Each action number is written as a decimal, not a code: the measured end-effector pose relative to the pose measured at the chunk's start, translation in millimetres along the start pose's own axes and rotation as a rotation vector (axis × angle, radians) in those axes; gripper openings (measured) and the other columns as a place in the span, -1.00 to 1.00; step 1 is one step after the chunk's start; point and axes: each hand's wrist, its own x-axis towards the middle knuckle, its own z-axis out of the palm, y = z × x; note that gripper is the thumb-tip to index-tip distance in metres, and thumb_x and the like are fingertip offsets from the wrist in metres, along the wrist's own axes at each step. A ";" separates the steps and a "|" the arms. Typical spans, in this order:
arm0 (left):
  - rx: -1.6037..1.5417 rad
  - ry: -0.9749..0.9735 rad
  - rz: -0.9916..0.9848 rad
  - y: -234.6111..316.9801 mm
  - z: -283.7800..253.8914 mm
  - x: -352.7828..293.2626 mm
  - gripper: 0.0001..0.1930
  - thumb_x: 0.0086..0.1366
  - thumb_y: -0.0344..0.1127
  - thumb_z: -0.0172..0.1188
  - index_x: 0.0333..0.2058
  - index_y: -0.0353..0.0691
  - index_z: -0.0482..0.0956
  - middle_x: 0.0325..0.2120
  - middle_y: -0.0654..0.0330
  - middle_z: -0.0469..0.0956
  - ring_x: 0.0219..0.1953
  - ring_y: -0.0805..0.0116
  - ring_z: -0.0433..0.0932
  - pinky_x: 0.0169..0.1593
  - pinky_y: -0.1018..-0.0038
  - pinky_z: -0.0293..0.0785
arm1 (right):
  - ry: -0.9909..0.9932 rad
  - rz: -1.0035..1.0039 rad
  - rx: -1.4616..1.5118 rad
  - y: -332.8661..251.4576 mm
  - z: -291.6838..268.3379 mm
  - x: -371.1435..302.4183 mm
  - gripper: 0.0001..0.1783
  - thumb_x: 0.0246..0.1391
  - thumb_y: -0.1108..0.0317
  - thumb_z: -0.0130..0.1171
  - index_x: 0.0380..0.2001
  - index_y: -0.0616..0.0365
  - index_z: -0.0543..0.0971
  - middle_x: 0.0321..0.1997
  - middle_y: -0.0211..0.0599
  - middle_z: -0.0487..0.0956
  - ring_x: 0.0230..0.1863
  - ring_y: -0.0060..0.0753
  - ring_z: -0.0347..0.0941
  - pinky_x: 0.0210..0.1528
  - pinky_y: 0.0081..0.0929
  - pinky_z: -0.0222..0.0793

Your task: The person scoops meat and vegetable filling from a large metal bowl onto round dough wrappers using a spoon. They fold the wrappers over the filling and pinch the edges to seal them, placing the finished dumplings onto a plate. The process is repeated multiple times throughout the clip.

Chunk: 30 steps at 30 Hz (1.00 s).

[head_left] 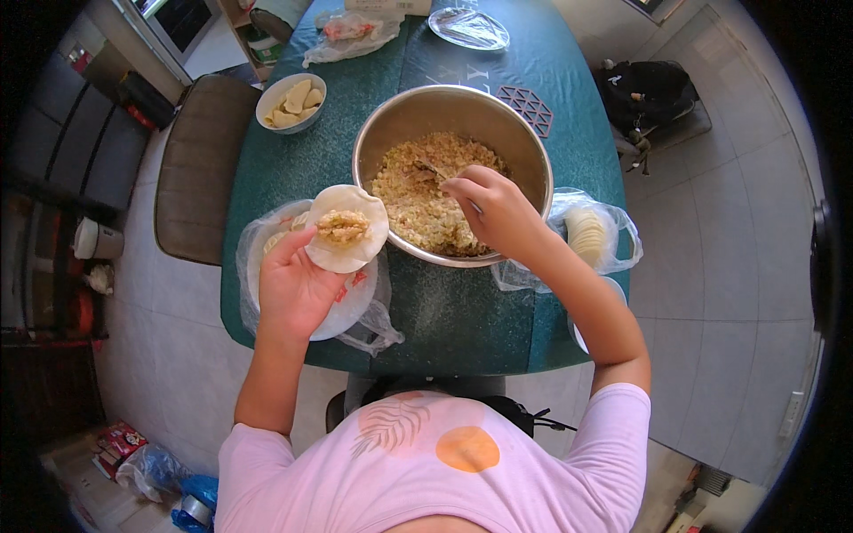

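My left hand (293,289) holds a round dumpling wrapper (366,252) up by its edge, with a mound of pale filling (343,227) on its middle. Beneath that hand lies a plate covered in a clear plastic bag (333,324), with a few pale pieces on it partly hidden. Fingers closed, my right hand (499,209) grips a spoon (430,169) whose tip sits in the chopped filling (431,218) inside a large steel bowl (366,147). Nearest my right forearm is a stack of wrappers (586,236) in a clear bag.
A white bowl (283,129) of finished dumplings stands at the far left of the green-covered table (435,320). Behind the steel bowl are a lattice trivet (530,108), a film-covered plate (468,28) and a plastic bag (355,40). A brown chair (203,169) stands left.
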 end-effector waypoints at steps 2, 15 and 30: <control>0.023 0.044 0.020 0.5 1.9 -2.2 -0.53 0.23 -0.38 -0.06 0.11 -0.45 0.22 0.11 -0.12 0.30 0.20 0.01 0.25 0.28 0.07 0.08 | -0.026 -0.019 -0.014 0.7 6.1 4.6 -0.81 -0.08 0.63 0.10 -0.32 0.26 0.54 -0.39 -0.11 0.47 -0.32 -0.07 0.46 -0.28 -0.26 0.40; -0.045 0.016 0.005 12.3 -7.2 -2.3 -0.60 0.20 -0.48 -0.07 0.05 -0.40 0.30 0.07 -0.08 0.36 0.17 0.04 0.29 0.27 0.10 0.14 | 0.050 0.347 0.380 -47.5 -16.7 -1.1 -0.80 0.03 0.62 0.08 -0.24 0.26 0.56 -0.32 -0.16 0.53 -0.33 -0.36 0.52 -0.31 -0.54 0.45; 0.023 0.022 0.030 11.8 -4.0 2.8 -0.52 0.13 -0.41 -0.01 0.05 -0.42 0.28 0.06 -0.09 0.34 0.15 0.00 0.31 0.24 0.07 0.17 | -0.036 0.329 0.495 -33.2 -10.2 0.5 -0.79 0.07 0.63 0.05 -0.21 0.28 0.56 -0.27 -0.18 0.56 -0.28 -0.43 0.53 -0.22 -0.58 0.48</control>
